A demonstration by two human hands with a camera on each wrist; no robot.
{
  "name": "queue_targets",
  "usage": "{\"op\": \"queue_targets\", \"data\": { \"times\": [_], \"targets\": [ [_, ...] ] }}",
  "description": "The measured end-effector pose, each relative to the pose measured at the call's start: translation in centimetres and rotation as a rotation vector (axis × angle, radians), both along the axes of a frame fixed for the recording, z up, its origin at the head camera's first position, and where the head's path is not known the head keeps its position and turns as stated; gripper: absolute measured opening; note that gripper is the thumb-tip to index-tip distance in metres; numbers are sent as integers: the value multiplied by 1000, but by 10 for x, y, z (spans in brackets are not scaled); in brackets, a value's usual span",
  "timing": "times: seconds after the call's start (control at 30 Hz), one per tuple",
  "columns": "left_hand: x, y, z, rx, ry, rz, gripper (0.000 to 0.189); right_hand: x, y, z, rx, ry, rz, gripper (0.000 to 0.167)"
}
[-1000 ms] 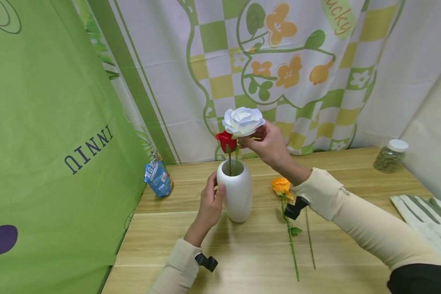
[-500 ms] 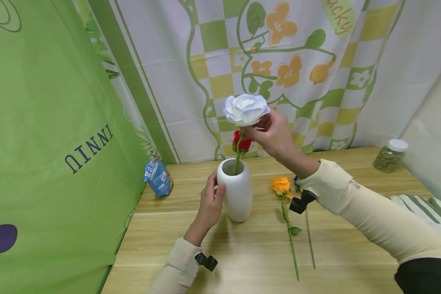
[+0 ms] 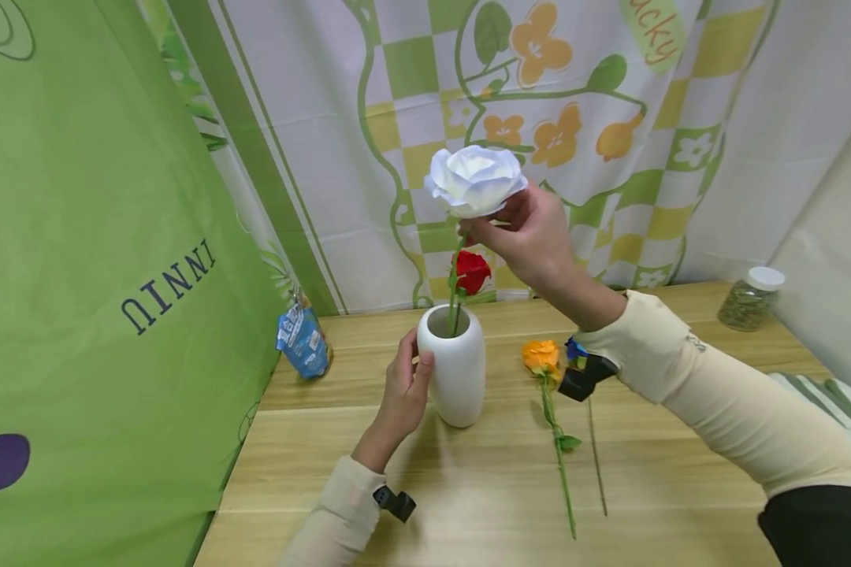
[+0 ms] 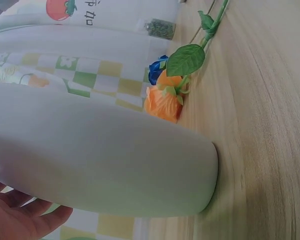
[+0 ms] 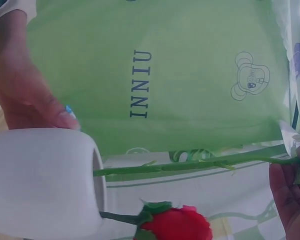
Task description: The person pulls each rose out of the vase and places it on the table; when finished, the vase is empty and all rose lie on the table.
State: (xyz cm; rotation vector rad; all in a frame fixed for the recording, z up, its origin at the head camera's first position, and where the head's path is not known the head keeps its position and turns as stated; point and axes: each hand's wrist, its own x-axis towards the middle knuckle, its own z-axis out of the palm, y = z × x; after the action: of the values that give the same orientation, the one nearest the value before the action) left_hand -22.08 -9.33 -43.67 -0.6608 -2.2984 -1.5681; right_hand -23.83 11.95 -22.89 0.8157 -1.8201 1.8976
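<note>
A white vase (image 3: 458, 378) stands upright on the table, and my left hand (image 3: 404, 386) holds its left side, thumb in front and fingers around the wall. My right hand (image 3: 532, 232) pinches a white rose (image 3: 477, 181) by the stem, right under the bloom, high above the vase. The lower stem (image 5: 190, 165) runs down into the vase mouth. A red rose (image 3: 472, 272) also stands in the vase, leaning right, its bloom below the white one. In the right wrist view my left thumb (image 5: 65, 119) rests at the vase's rim.
An orange rose (image 3: 541, 357) lies on the table right of the vase, beside a blue flower (image 3: 576, 351) partly covered by the right wrist camera. Farther off are a lidded jar (image 3: 752, 299), a striped cloth (image 3: 830, 398) and a blue packet (image 3: 303, 342). Curtains hang behind and left.
My right hand has lifted the white rose higher, drawing more of its stem out of the vase. The red rose has swung from left to right of that stem. My left hand stays on the vase.
</note>
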Motion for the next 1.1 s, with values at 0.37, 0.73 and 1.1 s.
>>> {"op": "queue_targets", "data": {
  "times": [0.37,0.73,1.1],
  "targets": [
    [-2,2,-2,7,-8,-7,47,3,4,20,-146,43,46,36],
    [-2,1,-3,-5,-6,9,50,-2,10,44,-306,154,94,33],
    [-3,1,-3,3,2,1,46,-7,15,67,-341,147,80,26]
  ]
}}
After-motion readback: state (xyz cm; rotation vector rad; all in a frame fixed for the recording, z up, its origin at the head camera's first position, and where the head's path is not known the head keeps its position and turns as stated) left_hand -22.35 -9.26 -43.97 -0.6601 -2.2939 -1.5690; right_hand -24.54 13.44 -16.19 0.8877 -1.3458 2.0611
